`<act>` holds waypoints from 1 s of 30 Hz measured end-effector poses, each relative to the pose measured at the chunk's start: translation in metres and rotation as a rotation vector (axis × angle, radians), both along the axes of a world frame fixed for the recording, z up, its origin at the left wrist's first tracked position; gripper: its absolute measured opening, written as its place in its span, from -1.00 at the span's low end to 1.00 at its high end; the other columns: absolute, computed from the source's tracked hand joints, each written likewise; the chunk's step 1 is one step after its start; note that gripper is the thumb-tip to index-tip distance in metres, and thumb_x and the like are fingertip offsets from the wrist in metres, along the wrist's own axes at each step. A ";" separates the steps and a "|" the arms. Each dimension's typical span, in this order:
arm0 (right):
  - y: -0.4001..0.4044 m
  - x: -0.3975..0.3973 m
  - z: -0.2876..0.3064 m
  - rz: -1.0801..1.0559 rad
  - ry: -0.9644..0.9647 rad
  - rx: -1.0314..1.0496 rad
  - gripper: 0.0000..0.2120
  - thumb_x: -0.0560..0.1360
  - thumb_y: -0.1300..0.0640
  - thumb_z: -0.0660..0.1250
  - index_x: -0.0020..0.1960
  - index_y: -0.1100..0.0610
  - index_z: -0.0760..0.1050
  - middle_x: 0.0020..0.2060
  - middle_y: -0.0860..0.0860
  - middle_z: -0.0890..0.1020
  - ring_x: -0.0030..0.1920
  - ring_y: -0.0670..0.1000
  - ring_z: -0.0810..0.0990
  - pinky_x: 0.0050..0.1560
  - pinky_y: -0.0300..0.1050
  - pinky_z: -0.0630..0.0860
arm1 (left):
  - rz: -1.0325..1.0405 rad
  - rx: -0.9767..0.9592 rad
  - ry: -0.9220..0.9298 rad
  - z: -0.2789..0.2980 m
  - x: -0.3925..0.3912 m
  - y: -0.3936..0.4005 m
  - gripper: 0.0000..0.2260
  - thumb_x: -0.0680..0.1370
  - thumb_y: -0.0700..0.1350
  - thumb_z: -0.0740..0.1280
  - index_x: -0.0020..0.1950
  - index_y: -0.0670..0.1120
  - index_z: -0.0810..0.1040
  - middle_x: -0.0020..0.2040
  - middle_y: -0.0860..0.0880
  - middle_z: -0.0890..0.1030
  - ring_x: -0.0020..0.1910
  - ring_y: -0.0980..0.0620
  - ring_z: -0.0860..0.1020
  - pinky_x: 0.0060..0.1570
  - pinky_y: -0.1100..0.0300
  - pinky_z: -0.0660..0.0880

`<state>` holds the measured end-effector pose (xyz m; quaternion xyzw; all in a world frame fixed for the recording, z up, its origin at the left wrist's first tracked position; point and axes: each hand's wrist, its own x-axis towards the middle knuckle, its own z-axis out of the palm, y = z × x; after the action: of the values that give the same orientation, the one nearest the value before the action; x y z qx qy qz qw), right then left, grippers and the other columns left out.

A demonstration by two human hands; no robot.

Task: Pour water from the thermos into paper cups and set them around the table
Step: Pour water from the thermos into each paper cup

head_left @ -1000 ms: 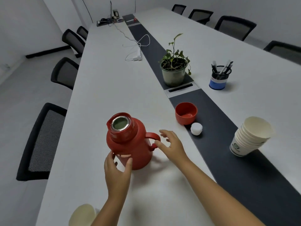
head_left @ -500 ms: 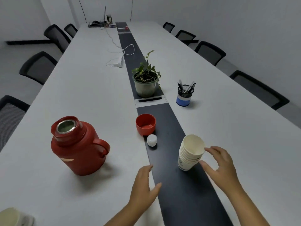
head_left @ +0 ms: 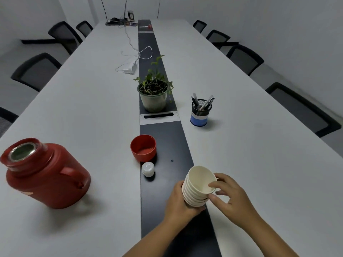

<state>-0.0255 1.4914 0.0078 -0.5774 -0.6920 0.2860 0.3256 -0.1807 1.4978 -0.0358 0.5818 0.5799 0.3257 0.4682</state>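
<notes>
A stack of white paper cups (head_left: 198,186) stands on the dark centre strip of the long white table (head_left: 89,101). My left hand (head_left: 179,203) grips the stack from its left side and below. My right hand (head_left: 227,195) pinches the rim of the top cup, thumb inside. The red thermos (head_left: 44,173) stands open at the left, its handle facing right. Its red lid (head_left: 143,147) lies mouth up on the strip's edge, with the white stopper (head_left: 148,169) just in front of it.
A potted plant (head_left: 154,93) sits on the strip beyond the lid, and a pen holder (head_left: 200,113) stands to its right. A white cable and adapter (head_left: 130,66) lie further back. Black chairs (head_left: 245,58) line both long sides.
Both hands left the thermos and moved right to the cup stack; now the left holds the stack and the right pinches the top cup. My view swung right, leaving the thermos at the left.
</notes>
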 end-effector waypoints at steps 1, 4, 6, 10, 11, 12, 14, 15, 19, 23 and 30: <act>0.001 0.004 0.000 -0.002 0.016 0.011 -0.85 0.36 0.27 0.42 -0.09 0.12 0.57 0.03 -0.25 0.42 0.04 -0.17 0.48 -0.04 -0.52 0.41 | 0.002 0.032 0.001 0.003 0.003 0.001 -0.53 0.17 0.00 0.49 -0.11 0.37 0.32 -0.17 0.26 0.55 -0.18 0.27 0.53 -0.18 0.27 0.52; 0.003 0.013 -0.001 -0.020 0.093 0.045 -0.75 0.31 0.31 0.45 -0.26 -0.04 0.53 0.01 -0.18 0.48 0.05 -0.21 0.48 0.00 -0.52 0.36 | -0.019 0.143 0.031 0.012 0.007 0.004 -0.51 0.15 -0.02 0.45 -0.15 0.47 0.33 -0.14 0.45 0.49 -0.25 0.26 0.50 -0.37 0.35 0.46; 0.005 0.016 -0.001 -0.047 0.211 0.035 -0.74 0.28 0.22 0.48 -0.30 -0.10 0.48 0.02 -0.16 0.51 0.06 -0.23 0.48 0.00 -0.48 0.40 | -0.023 0.185 0.049 0.015 0.007 0.005 -0.48 0.13 0.01 0.44 -0.10 0.48 0.32 -0.07 0.48 0.46 -0.16 0.31 0.51 -0.32 0.34 0.48; 0.009 0.020 0.000 -0.097 0.572 0.088 -0.75 0.16 0.11 0.44 -0.34 -0.17 0.43 0.00 -0.27 0.56 0.05 -0.24 0.50 -0.07 -0.41 0.48 | -0.019 0.213 0.079 0.011 0.001 0.012 -0.51 0.13 -0.10 0.48 -0.06 0.31 0.46 -0.09 0.33 0.57 -0.18 0.27 0.57 -0.34 0.24 0.55; 0.009 0.022 0.001 -0.112 0.647 0.114 -0.76 0.14 0.09 0.44 -0.35 -0.16 0.41 0.01 -0.30 0.56 0.05 -0.24 0.51 -0.09 -0.40 0.48 | 0.006 0.195 0.079 0.009 -0.001 0.013 -0.52 0.12 -0.09 0.49 -0.07 0.29 0.47 -0.11 0.29 0.59 -0.19 0.26 0.58 -0.36 0.26 0.55; 0.008 0.025 0.002 -0.137 0.693 0.144 -0.76 0.12 0.07 0.42 -0.36 -0.16 0.39 0.00 -0.31 0.57 0.03 -0.25 0.52 -0.11 -0.40 0.49 | 0.048 0.174 0.066 0.005 -0.003 0.014 -0.52 0.11 -0.06 0.49 -0.09 0.32 0.45 -0.14 0.26 0.60 -0.19 0.29 0.56 -0.35 0.35 0.54; 0.005 0.031 0.002 -0.201 0.754 0.197 -0.72 0.10 0.15 0.43 -0.35 -0.15 0.40 -0.02 -0.32 0.58 -0.01 -0.28 0.52 -0.17 -0.41 0.49 | 0.178 0.115 0.021 -0.002 -0.006 0.016 -0.53 0.09 0.00 0.50 -0.14 0.35 0.41 -0.21 0.19 0.60 -0.18 0.38 0.52 -0.34 0.49 0.46; 0.002 0.033 0.000 -0.229 0.782 0.214 -0.66 0.11 0.23 0.41 -0.33 -0.16 0.41 -0.03 -0.32 0.59 -0.02 -0.28 0.52 -0.19 -0.41 0.49 | 0.239 0.086 -0.011 -0.006 -0.007 0.017 -0.51 0.08 0.00 0.50 -0.13 0.36 0.39 -0.19 0.21 0.58 -0.17 0.41 0.51 -0.33 0.52 0.44; -0.022 0.033 -0.006 -0.293 0.685 0.232 -0.38 0.08 0.37 0.34 -0.01 -0.16 0.33 -0.02 -0.36 0.54 0.00 -0.30 0.51 -0.08 -0.46 0.47 | 0.325 0.046 -0.117 -0.020 -0.010 0.021 -0.44 0.16 -0.14 0.55 -0.02 0.27 0.38 -0.04 0.19 0.57 -0.07 0.22 0.55 -0.20 0.40 0.42; -0.054 0.022 -0.018 -0.295 0.540 0.088 -0.17 0.01 0.30 0.44 0.18 -0.12 0.21 -0.03 -0.42 0.50 0.02 -0.36 0.48 -0.04 -0.52 0.43 | 0.322 0.079 -0.106 -0.025 -0.014 0.015 -0.41 0.22 -0.20 0.54 0.01 0.28 0.34 0.02 0.26 0.48 -0.01 0.30 0.49 -0.15 0.49 0.40; -0.089 -0.036 -0.024 -0.217 0.352 -0.029 -0.28 0.00 0.04 0.53 0.09 -0.16 0.30 0.06 -0.25 0.41 0.08 -0.41 0.40 -0.06 -0.60 0.35 | 0.323 -0.020 -0.017 -0.031 -0.061 -0.029 -0.42 0.40 -0.20 0.42 0.35 -0.03 0.26 0.25 0.05 0.38 0.20 0.10 0.39 0.15 0.44 0.34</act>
<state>-0.0619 1.4025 -0.0165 -0.5943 -0.5538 0.3558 0.4621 -0.2416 1.4691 -0.0673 0.4736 0.6651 0.3958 0.4204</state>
